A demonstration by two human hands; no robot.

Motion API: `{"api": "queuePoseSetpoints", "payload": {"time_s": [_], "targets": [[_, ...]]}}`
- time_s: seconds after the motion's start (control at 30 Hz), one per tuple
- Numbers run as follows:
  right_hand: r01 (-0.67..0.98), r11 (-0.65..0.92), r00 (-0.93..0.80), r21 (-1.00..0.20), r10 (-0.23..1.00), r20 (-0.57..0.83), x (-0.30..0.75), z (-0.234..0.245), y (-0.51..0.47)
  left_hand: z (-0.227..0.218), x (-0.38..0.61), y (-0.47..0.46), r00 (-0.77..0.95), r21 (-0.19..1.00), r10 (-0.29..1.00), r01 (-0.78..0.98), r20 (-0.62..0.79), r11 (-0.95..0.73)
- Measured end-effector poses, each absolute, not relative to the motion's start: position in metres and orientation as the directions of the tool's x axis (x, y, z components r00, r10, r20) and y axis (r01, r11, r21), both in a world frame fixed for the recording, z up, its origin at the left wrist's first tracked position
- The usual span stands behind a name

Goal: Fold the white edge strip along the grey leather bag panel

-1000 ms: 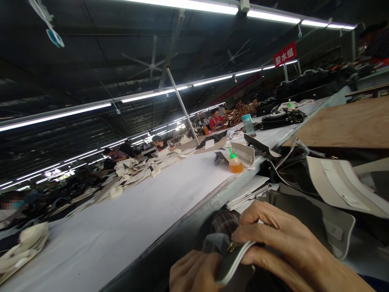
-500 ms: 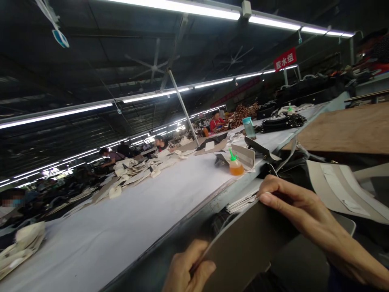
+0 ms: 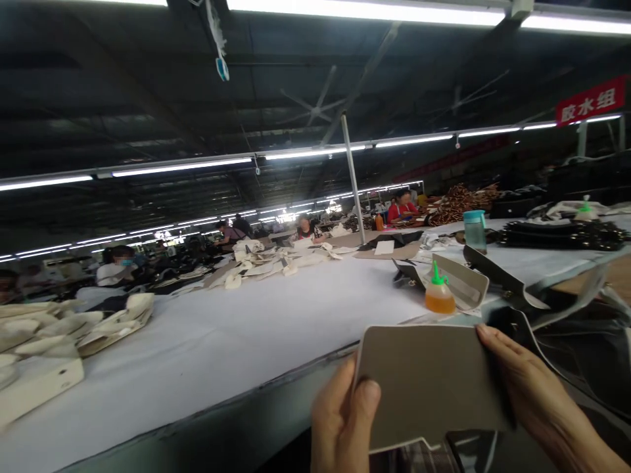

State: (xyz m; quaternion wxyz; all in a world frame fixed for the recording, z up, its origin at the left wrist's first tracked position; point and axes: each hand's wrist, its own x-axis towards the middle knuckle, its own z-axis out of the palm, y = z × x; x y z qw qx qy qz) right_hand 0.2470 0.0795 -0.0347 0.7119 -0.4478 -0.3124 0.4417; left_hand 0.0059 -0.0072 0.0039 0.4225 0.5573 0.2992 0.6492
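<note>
Between my two hands is a flat grey-brown panel with rounded corners and a small notch in its lower edge. My left hand grips its left side, thumb on the face and fingers behind. At the right edge, my right hand holds on near the upper corner; most of its fingers are hidden behind the panel. Just beyond the panel, a squeeze bottle with a green nozzle and amber liquid stands on the white-topped table. Curved beige panel and dark flap pieces lie around it.
Beige cut pieces are heaped at the left, with another pile farther back. A blue-lidded bottle and a black stack stand at the right. Several people sit beyond the table. A pole rises behind it.
The panel has turned from a steep tilt to face me more squarely, with both hands still on it. My view has levelled and swung left.
</note>
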Motion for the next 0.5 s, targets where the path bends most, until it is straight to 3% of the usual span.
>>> {"api": "queuePoseSetpoints", "payload": {"time_s": [0.1, 0.2, 0.37, 0.5], "targets": [[-0.417, 0.128, 0.319, -0.9, 0.948, -0.013, 0.236, -0.053, 0.091, 0.006, 0.007, -0.011, -0.084, 0.813, 0.809, 0.023, 0.582, -0.582], [-0.468, 0.065, 0.203, -0.881, 0.979, -0.035, 0.225, -0.068, 0.097, 0.006, 0.008, -0.011, -0.042, 0.674, 0.684, 0.221, 0.729, -0.705], [-0.539, 0.063, 0.097, -0.84, 0.995, 0.013, 0.216, -0.085, 0.102, 0.002, 0.02, -0.011, 0.025, 0.433, 0.46, 0.293, 0.888, -0.852], [-0.576, 0.097, 0.073, -0.811, 0.995, 0.067, 0.216, -0.093, 0.107, -0.004, 0.033, -0.015, 0.025, 0.34, 0.37, 0.34, 0.929, -0.877]]}}
